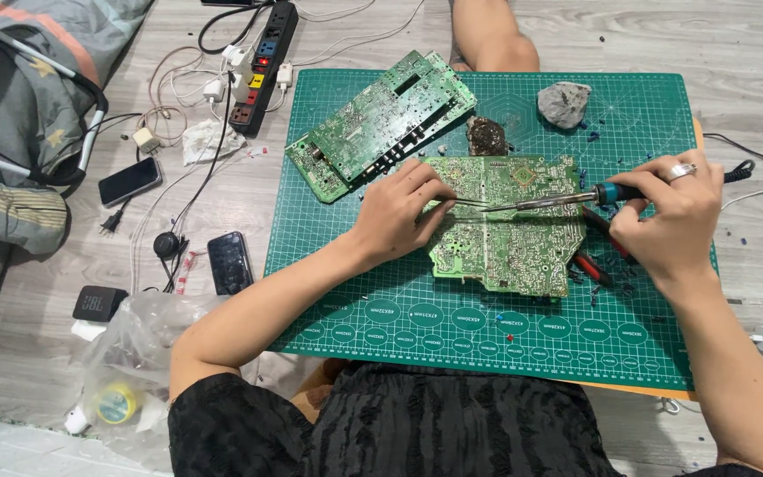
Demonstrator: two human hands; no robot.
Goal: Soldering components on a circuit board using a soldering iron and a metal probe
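Nearest the camera is the person's black ribbed garment, and just beyond it the green cutting mat, the largest thing in use, lying on the pale wooden floor. On the mat sit two lots of circuit board: one green circuit board flat at the centre under the hands, solder side up, and a tilted stack of boards toward the far left corner, where at least two overlap, though the exact number cannot be told. The work looks to be midway: the centre board is being worked near its upper middle, while the stack looks untouched, and small dark bits scattered over the right of the mat suggest parts already taken off. The left hand rests on the board's left edge, its fingers closed on thin tweezers pointing right. The right hand, a ring on one finger, has its fingers wrapped round the blue-handled soldering iron, whose tip meets the tweezers' tip on the board. One grey lump of stone-like material and one dark wiry tip cleaner lie at the mat's far side; red-handled cutters lie partly under the right hand. Off the mat to the left are one power strip, two phones, and one clear plastic bag.
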